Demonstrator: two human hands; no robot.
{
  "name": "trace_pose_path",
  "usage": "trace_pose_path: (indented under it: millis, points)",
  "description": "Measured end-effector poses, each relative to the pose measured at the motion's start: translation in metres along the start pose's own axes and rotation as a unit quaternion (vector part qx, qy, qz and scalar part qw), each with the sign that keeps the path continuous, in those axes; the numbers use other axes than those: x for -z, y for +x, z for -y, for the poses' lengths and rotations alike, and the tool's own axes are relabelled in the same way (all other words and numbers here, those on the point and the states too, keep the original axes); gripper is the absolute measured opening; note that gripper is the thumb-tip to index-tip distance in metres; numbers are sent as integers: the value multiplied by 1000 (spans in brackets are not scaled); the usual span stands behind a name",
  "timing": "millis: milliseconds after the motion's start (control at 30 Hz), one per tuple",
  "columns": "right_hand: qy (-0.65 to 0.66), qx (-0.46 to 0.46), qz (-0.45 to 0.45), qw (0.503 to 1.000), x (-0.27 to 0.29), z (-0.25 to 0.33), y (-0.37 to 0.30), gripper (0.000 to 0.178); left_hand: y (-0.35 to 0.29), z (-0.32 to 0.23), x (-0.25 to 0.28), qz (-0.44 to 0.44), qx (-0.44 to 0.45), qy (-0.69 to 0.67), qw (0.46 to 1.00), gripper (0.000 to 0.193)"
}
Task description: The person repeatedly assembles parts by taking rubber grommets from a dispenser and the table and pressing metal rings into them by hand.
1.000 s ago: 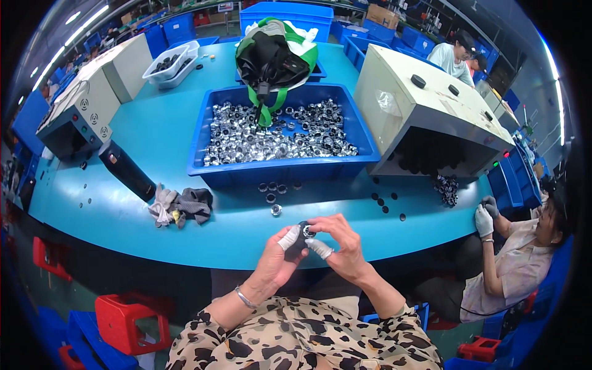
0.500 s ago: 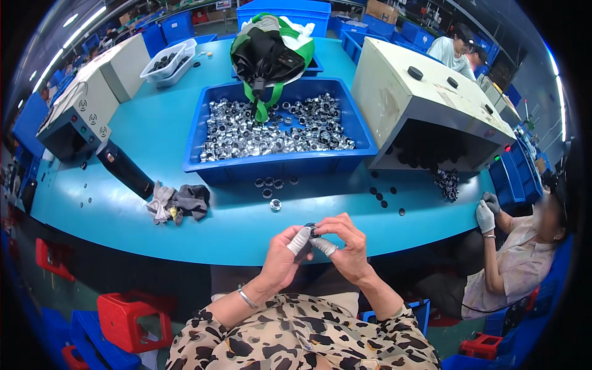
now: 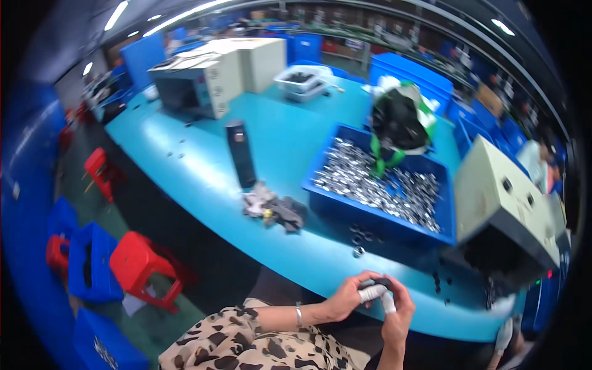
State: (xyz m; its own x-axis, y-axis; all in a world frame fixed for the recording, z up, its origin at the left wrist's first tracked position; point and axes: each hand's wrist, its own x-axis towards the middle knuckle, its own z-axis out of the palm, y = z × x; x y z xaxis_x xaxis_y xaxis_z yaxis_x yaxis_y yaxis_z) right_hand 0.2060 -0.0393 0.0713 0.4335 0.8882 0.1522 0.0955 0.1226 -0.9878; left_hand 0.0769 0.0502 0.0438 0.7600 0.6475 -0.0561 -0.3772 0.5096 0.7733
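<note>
At the front edge of the turquoise table (image 3: 283,262), my left hand (image 3: 346,300) and my right hand (image 3: 401,307) come together around a small black round part (image 3: 383,283). Both pinch it, with white wraps on the thumbs; motion blur hides its detail. Just beyond my hands lie several small shiny metal rings, one of them a bright silver ring (image 3: 358,251). Behind these stands a blue bin (image 3: 376,213) filled with similar silver rings (image 3: 351,176). Several small black discs (image 3: 438,282) are scattered to the right of my hands.
A green-and-black bag (image 3: 398,120) rests over the bin's far side. Left of the bin are a black bottle (image 3: 240,154) and crumpled grey gloves (image 3: 277,209). Cream box-shaped machines (image 3: 505,203) flank the table. A red stool (image 3: 145,262) stands at left; a co-worker's gloved hand (image 3: 504,336) shows at right.
My view has swung left and tilted, so the table and bin appear shifted right. Both hands still hold the small part together, now showing its black side.
</note>
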Motion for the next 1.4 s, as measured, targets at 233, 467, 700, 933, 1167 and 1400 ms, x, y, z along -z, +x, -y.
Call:
trace_pose_path:
  millis: [233, 467, 700, 933, 1167, 1400]
  points:
    - [-67, 88, -22, 994, -14, 3, -1, 38, -7, -7, 3, 19, -79, -6, 997, 23]
    - [-158, 173, -113, 966, -23, 3, 2, 21, -1, -1, 2, -40, -89, 21, 995, 20]
    - [-281, 237, -67, 928, -17, 5, 8, 18, -1, 4, 10, -35, -63, 43, 996, 23]
    - [-302, 232, -27, 924, -15, 6, 10, 20, -3, 3, 11, -34, -65, 58, 996, 23]
    - [-67, 17, -11, 998, -22, 16, 3, 37, -4, 0, 8, -55, -68, 56, 995, 22]
    - [23, -56, -28, 998, -20, 20, 9, 43, 8, -19, 9, -56, -168, 255, 950, 19]
